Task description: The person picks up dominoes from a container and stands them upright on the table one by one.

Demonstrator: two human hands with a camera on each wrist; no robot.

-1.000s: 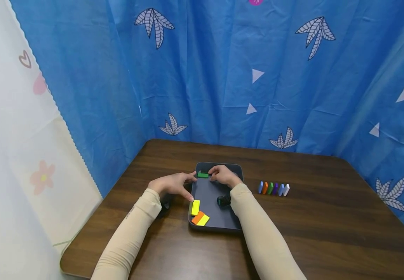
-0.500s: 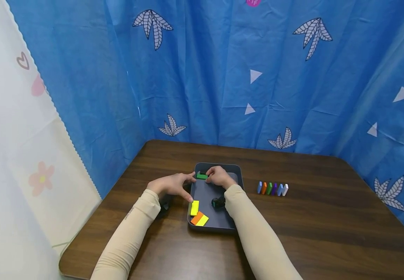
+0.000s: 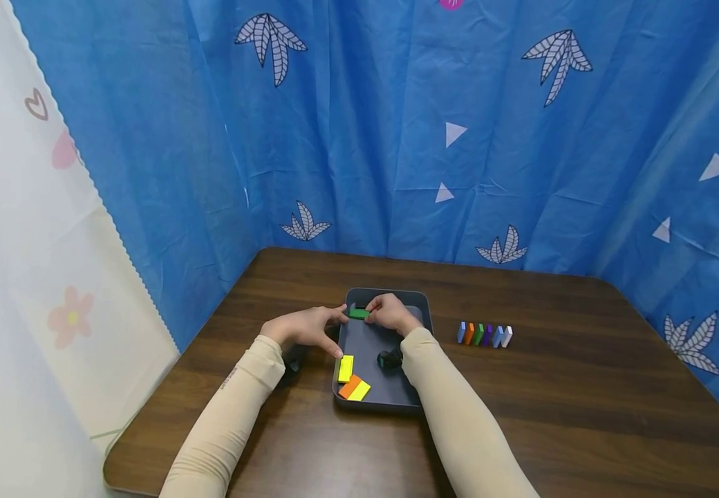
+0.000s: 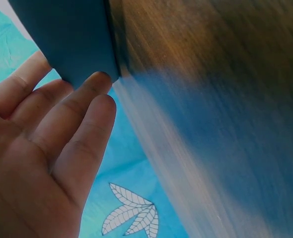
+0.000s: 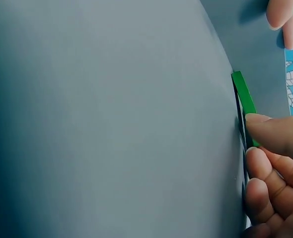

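In the head view, a dark grey tray [image 3: 366, 339] lies on the wooden table. My right hand [image 3: 392, 313] reaches over its far end and pinches a green domino block [image 3: 358, 314] by one end. Seen from the right wrist, the thumb and fingers hold the green block [image 5: 245, 96] close to the tray's wall. My left hand [image 3: 306, 328] spreads along the tray's left side, fingers extended. Its fingertips reach the tray's outer wall [image 4: 69, 34] in the left wrist view. Two yellow blocks [image 3: 346, 369] and an orange block [image 3: 350, 386] lie at the tray's near left corner.
Several domino blocks in blue, orange, green, purple and white stand upright in a row, including a green one [image 3: 478, 335], on the table [image 3: 558, 387] right of the tray. A blue curtain [image 3: 384, 138] hangs behind the table, and a pale one [image 3: 54, 277] at left.
My right hand has moved slightly left onto the green block and now pinches its end. My left hand stays at the tray's side.
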